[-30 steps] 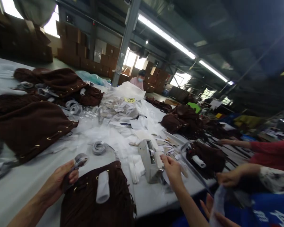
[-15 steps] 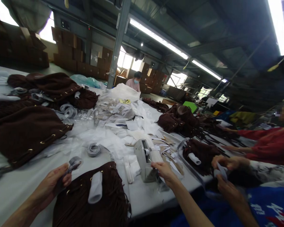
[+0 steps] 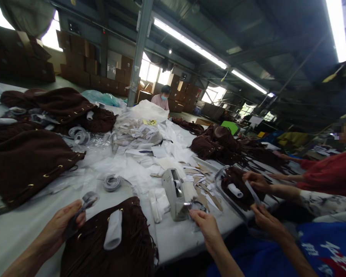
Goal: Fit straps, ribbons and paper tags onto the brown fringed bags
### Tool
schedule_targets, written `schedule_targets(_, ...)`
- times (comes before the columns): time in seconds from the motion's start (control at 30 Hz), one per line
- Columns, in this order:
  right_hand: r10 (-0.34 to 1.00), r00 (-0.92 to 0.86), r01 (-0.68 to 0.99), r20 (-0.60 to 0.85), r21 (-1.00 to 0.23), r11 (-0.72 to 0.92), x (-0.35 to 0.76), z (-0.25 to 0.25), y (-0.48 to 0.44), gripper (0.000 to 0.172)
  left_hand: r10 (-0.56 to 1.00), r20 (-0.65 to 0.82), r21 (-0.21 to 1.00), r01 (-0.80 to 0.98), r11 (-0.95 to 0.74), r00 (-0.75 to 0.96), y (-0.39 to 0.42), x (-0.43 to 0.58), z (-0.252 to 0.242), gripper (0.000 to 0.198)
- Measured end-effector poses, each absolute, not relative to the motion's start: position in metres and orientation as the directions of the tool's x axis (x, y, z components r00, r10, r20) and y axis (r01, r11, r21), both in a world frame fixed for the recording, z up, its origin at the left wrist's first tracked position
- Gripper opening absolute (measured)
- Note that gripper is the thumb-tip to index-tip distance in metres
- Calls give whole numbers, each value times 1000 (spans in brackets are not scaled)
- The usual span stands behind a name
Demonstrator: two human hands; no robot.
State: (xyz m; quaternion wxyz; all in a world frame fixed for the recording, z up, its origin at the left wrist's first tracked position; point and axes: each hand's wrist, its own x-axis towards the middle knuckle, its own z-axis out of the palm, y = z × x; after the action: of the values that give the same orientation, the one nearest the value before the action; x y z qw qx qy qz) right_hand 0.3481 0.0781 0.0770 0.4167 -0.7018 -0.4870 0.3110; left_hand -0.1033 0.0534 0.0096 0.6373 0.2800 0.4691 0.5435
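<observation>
My left hand [image 3: 62, 227] is closed on the grey wrapped end of a strap [image 3: 88, 201] at the top left of a brown fringed suede bag [image 3: 109, 246] that lies in front of me. A white roll [image 3: 113, 230] rests on the bag. My right hand [image 3: 205, 226] pinches a strip of clear tape just below the front of a grey tape dispenser [image 3: 175, 193]. To the right, a co-worker's two hands [image 3: 258, 200] stretch a strip over another brown bag [image 3: 239, 184].
The long white table [image 3: 23, 227] carries more brown bags [image 3: 25, 161], coils of grey strap [image 3: 112, 182], heaps of white paper and plastic [image 3: 144, 130]. A person in red [image 3: 331, 173] works at the right. Another person sits at the far end. Cardboard boxes are stacked behind.
My right hand has moved from the top of the dispenser down and toward me, drawing out tape. The co-worker's hands have risen over their bag. My left hand has stayed put.
</observation>
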Motion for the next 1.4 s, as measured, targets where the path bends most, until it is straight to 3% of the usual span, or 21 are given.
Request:
schedule_targets(0.17, 948, 310, 399, -71, -896, -197, 342, 56, 76, 41, 963, -269, 880, -415, 232, -32, 54, -106, 3, 42)
schedule_targets(0.27, 948, 308, 560, 79, -821, -113, 339, 55, 83, 40, 967, -253, 885, -411, 218, -32, 53, -103, 5, 41)
schedule_targets(0.4, 931, 255, 788, 261, -615, -43, 351, 53, 80, 38, 975, -212, 901, -399, 170, -62, 54, -95, 15, 41)
schedule_targets(0.6, 927, 323, 825, 193, -538, -175, 362, 53, 65, 35, 988, -97, 934, -353, 47, -124, 55, -87, 26, 35)
schedule_targets(0.67, 967, 184, 835, 175, -546, -60, 329, 68, 73, 34, 989, -43, 945, -328, -6, -143, 59, -86, 29, 33)
schedule_targets(0.73, 975, -90, 778, 203, -597, 195, 275, 91, 79, 33, 989, -22, 947, -320, -26, -145, 63, -86, 30, 32)
schedule_targets(0.83, 840, -502, 553, 205, -671, 494, 179, 127, 79, 30, 988, -6, 952, -303, -41, -153, 63, -85, 33, 31)
schedule_targets(0.93, 718, -667, 390, 196, -730, 561, 108, 140, 83, 29, 987, 5, 966, -253, -47, -162, 60, -84, 38, 29)
schedule_targets(1.07, 700, -692, 365, 177, -751, 551, 67, 121, 102, 31, 984, 46, 980, -181, -77, -172, 61, -83, 42, 28)
schedule_targets(1.4, 807, -563, 531, 176, -672, 516, 53, 94, 117, 35, 975, 130, 986, -80, -146, -183, 65, -82, 32, 27)
